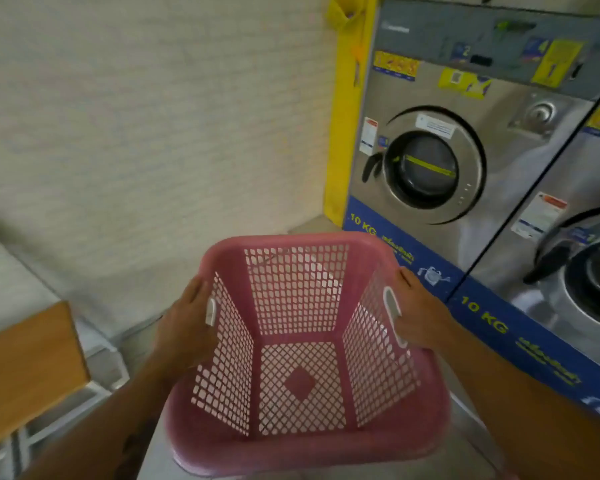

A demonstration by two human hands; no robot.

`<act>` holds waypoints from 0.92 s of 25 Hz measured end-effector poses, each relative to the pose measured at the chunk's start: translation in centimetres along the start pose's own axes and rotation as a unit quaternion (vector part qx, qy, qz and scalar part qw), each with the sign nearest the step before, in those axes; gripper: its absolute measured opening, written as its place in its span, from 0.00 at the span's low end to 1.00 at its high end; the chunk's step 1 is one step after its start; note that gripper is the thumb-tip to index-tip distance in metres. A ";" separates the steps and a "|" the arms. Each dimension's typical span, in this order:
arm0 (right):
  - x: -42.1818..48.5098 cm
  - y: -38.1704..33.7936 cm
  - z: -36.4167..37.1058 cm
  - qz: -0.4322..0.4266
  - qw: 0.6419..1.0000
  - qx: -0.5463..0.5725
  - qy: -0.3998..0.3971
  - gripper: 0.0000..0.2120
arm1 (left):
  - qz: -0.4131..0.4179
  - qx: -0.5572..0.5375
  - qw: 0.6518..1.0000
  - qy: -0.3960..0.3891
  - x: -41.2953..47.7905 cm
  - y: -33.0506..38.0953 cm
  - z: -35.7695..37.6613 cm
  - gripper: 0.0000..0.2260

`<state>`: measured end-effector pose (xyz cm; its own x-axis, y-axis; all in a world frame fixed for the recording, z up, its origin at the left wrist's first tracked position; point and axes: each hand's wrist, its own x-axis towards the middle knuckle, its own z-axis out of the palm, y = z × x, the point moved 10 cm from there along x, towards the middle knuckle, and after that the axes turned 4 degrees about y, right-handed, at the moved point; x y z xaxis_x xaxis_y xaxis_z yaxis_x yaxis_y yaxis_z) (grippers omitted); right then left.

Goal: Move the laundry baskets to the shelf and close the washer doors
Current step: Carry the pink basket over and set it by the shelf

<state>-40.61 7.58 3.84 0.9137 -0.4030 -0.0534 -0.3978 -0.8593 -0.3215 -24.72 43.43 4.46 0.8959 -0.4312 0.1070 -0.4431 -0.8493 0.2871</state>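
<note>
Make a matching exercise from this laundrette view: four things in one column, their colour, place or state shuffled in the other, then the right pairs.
Column one
1. laundry basket
2. left hand
3. washer's lower band
4. wooden top

Column two
A. blue, marked 10 KG
B. pink and empty
C. brown, at the left edge of the view
D. holds the basket's left side

Pairs: 1-B, 2-D, 3-A, 4-C
</note>
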 end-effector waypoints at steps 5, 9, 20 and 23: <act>-1.5 -15.8 1.9 -0.115 0.992 0.041 -0.021 0.46 | -0.128 0.011 0.989 0.066 -11.1 -11.9 -9.1 0.39; -5.0 -31.7 5.7 -0.213 0.974 0.057 -0.058 0.45 | -0.226 0.024 0.969 0.098 -22.2 -23.7 -15.3 0.37; -16.1 -72.4 18.6 -0.357 0.927 0.063 -0.099 0.39 | -0.367 0.067 0.911 0.176 -45.6 -55.0 -31.4 0.42; -17.0 -82.4 20.6 -0.391 0.912 0.072 -0.098 0.42 | -0.384 0.088 0.898 0.194 -48.7 -61.8 -35.3 0.43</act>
<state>-21.67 91.74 11.76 0.9166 0.3913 0.0824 0.3841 -0.8042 -0.4536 -39.84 127.65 15.17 0.8686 0.4121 0.2751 0.3427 -0.9007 0.2670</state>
